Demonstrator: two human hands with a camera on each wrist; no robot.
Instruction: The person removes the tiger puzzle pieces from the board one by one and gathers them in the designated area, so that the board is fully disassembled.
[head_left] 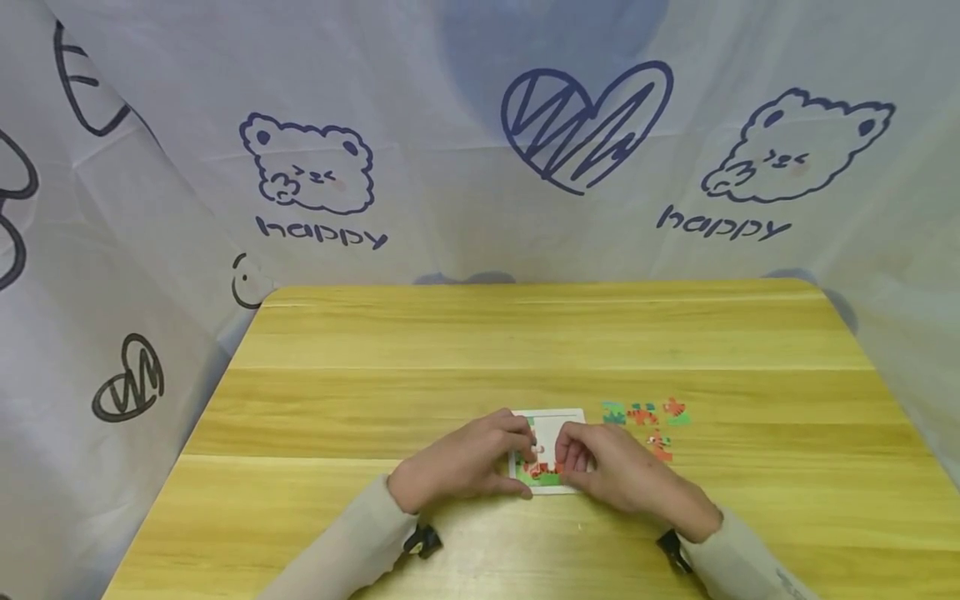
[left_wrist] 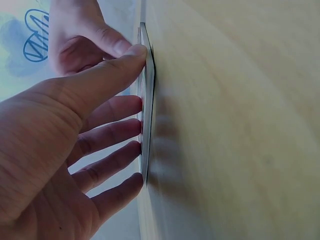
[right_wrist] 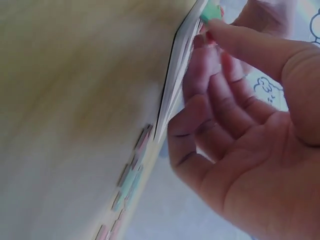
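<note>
A small jigsaw board [head_left: 555,490] with a white border lies on the table, and joined red and green pieces [head_left: 542,477] fill its near and left parts. Along its left side, my left hand [head_left: 468,458] rests with extended fingertips on the board; the thumb touches the near edge. At the right side is my right hand [head_left: 626,468], pinching a green and red puzzle piece [right_wrist: 212,11] between thumb and fingers, close over the near right part. The remaining fingers of that hand curl inward. Bare white backing shows in the upper middle of the board.
Several loose puzzle pieces lie right of the board, among them a teal one [head_left: 612,412], a red striped one [head_left: 642,413] and a red and green one [head_left: 676,407]. The wood-grain table [head_left: 375,383] meets a printed curtain [head_left: 442,192] at its back.
</note>
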